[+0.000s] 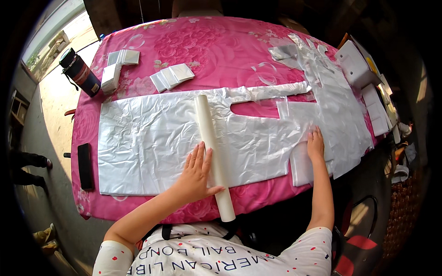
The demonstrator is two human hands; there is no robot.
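My left hand [199, 171] lies with fingers stretched out against the left side of a long cream-white tube [216, 156], which slants across a flat stack of white plastic bags [147, 138]. The tube's near end reaches past the table edge. My right hand [316, 141] rests flat, fingers extended, on thin plastic at the handle end of the bags. Under and beyond it spreads a loose heap of clear-white plastic film [343, 124]. A cut-out gap between the bag handles shows the pink cloth.
A pink flowered cloth [221, 41] covers the table. Folded white packets [172, 77] lie toward the back left, near a dark flask [79, 72]. A black oblong case [85, 166] sits at the left edge. White boxes [357, 64] stand at the right. A person's legs [30, 161] show far left.
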